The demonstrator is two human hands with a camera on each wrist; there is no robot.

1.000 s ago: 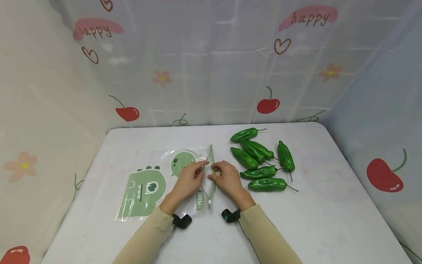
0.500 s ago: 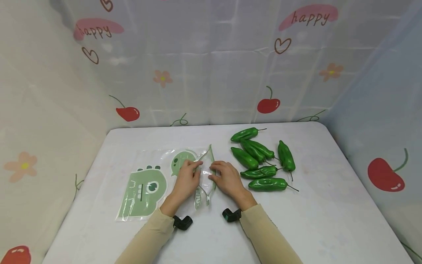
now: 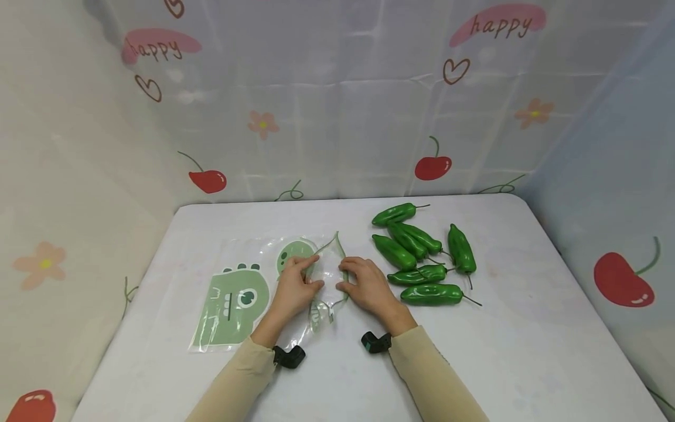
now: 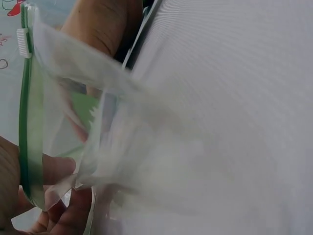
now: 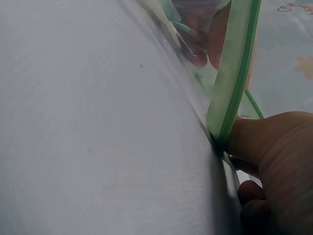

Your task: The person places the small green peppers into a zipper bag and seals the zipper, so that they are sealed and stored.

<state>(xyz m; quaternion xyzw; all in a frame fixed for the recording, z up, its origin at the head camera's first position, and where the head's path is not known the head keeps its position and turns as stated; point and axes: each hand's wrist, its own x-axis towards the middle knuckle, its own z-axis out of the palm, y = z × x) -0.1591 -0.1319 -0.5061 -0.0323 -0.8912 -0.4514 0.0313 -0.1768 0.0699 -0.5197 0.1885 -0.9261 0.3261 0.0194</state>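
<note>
A clear zip bag [image 3: 232, 313] with a green cartoon dinosaur print lies flat, its mouth facing right. My left hand [image 3: 295, 288] pinches one side of that mouth. My right hand [image 3: 369, 287] pinches the opposite side, and the mouth gapes between them. In the left wrist view the green zip strip [image 4: 24, 98] carries a white slider [image 4: 23, 43], and the thumb [image 4: 56, 168] hooks over the edge lower down. The right wrist view has another stretch of green zip strip [image 5: 237, 73] meeting the right thumb and fingertips; plastic hides part of the fingers.
Several green peppers [image 3: 431, 295] with thin stems lie in a loose group just right of my right hand. They rest on a white table [image 3: 527, 351] with rounded far corners. Printed curtains [image 3: 337, 135] stand behind it and at both sides.
My left hand has drawn slightly left with its side of the bag's mouth, and the mouth has widened from a narrow slit to a clear gap. My right hand has barely moved.
</note>
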